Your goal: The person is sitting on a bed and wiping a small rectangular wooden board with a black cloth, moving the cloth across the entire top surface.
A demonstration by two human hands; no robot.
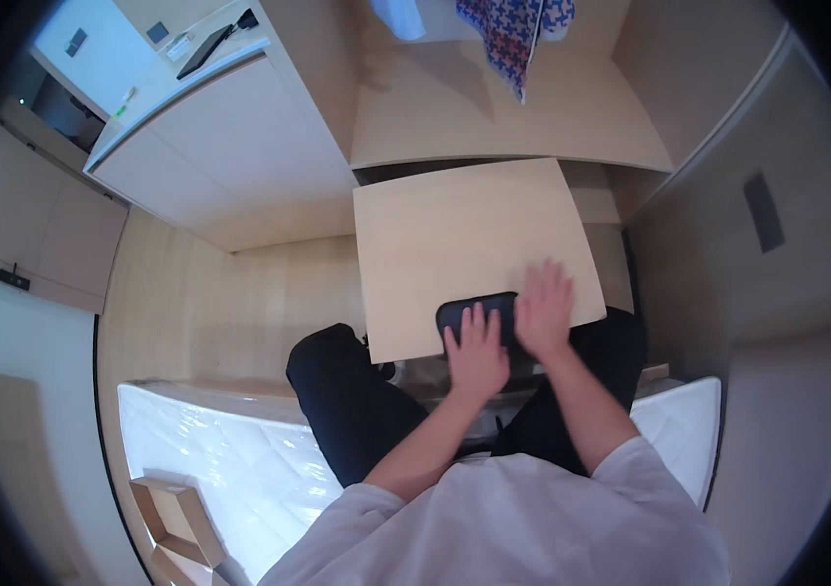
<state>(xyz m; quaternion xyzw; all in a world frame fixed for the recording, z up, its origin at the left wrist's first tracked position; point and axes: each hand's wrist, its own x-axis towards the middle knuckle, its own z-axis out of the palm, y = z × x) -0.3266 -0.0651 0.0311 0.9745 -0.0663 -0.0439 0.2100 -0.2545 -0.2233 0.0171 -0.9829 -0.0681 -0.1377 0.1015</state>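
Note:
A black rounded case (pixel 452 313) lies flat at the near edge of a light wooden board (pixel 435 234), which sits in front of my knees. My left hand (pixel 479 350) rests on the case with its fingers stretched out over the top. At the case's right end is my right hand (pixel 543 308), fingers spread, its edge touching or very close to the case; motion blurs its fingertips a little. Neither hand is wrapped round anything. What the case contains cannot be seen.
I sit on a plastic-wrapped white mattress (pixel 240 469) with an open cardboard box (pixel 179 523) on it at left. Ahead is an open wardrobe (pixel 503 127) with a patterned cloth (pixel 506 44) hanging inside. A cabinet (pixel 230 146) stands at far left, a wall panel (pixel 728 225) at right.

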